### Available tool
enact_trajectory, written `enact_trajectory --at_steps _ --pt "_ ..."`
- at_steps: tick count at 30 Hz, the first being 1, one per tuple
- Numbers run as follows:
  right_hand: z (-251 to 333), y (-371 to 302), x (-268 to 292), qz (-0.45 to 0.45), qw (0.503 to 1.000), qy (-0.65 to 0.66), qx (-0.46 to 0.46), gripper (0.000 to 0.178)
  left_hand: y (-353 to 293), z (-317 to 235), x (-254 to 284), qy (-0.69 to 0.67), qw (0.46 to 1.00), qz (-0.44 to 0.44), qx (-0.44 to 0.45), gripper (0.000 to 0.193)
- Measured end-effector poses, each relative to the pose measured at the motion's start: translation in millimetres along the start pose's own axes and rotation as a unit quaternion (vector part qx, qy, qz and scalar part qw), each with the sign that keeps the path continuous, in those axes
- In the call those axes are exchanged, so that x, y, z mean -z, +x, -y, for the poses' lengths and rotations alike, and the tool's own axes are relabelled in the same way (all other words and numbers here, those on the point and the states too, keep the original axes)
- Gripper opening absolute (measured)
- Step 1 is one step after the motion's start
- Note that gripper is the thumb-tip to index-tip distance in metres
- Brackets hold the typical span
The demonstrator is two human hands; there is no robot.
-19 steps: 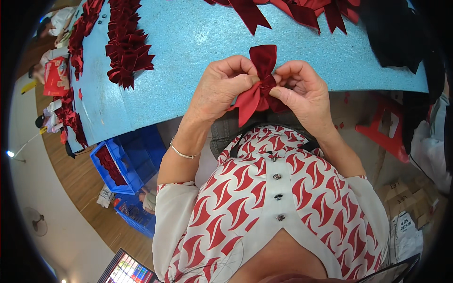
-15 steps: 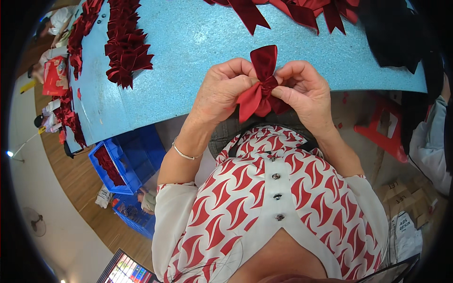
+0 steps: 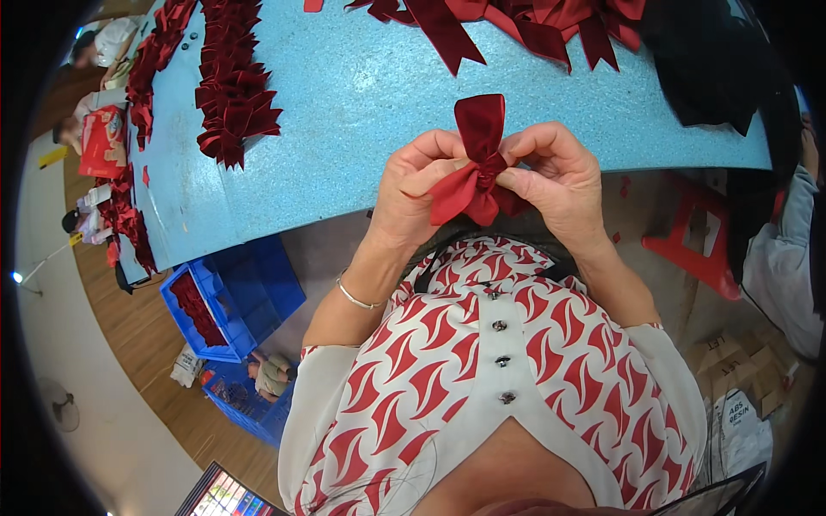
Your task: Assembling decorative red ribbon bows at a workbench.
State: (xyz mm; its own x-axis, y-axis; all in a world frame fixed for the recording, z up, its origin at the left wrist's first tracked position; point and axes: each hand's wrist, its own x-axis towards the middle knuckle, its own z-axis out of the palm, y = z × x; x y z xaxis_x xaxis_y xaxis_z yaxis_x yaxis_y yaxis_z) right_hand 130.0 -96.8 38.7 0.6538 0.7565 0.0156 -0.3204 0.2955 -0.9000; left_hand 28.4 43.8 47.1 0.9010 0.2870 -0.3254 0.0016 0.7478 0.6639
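Note:
Between my two hands, just off the near edge of the blue table, is a dark red velvet ribbon bow (image 3: 480, 129) with a knot at its middle. One loop stands up and the brighter red underside of its lower parts faces me. My left hand (image 3: 417, 185) is closed, pinching the bow at the left of the knot. My right hand (image 3: 555, 185) is closed too, thumb and forefinger gripping the ribbon at the right of the knot. Some of the lower right part is hidden behind my right fingers.
A row of finished red bows (image 3: 237, 103) lies on the blue table (image 3: 344, 112); loose red ribbons (image 3: 542, 39) lie at the far side. Black cloth (image 3: 705, 69) covers the right corner. Blue crates (image 3: 211, 344) stand lower left, a red stool (image 3: 697, 241) at right. Other people sit nearby.
My left forefinger and thumb have spread a little at the bow's left side. The bow and both hands sit slightly lower in view; the view itself has shifted a bit.

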Motion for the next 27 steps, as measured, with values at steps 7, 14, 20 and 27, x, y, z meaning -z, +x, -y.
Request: enact_trajectory --at_steps 7,14,20,27 --pt "1.7 0.3 1.9 0.007 0.997 -0.067 0.026 0.017 4.7 -14.1 -7.2 0.141 0.988 -0.038 0.048 0.003" --pt "2.7 -1.9 7.9 0.048 0.992 -0.117 0.025 0.019 4.0 6.9 -5.1 0.010 0.999 -0.040 -0.009 0.007" --pt "7.1 0.4 8.6 0.034 0.993 -0.109 0.012 0.019 5.0 14.2 -9.1 0.020 0.997 -0.050 -0.064 0.012" --pt "11.4 3.9 0.0 -0.003 0.998 -0.051 -0.032 0.016 1.7 2.3 -25.6 0.227 0.965 -0.069 -0.114 0.013"
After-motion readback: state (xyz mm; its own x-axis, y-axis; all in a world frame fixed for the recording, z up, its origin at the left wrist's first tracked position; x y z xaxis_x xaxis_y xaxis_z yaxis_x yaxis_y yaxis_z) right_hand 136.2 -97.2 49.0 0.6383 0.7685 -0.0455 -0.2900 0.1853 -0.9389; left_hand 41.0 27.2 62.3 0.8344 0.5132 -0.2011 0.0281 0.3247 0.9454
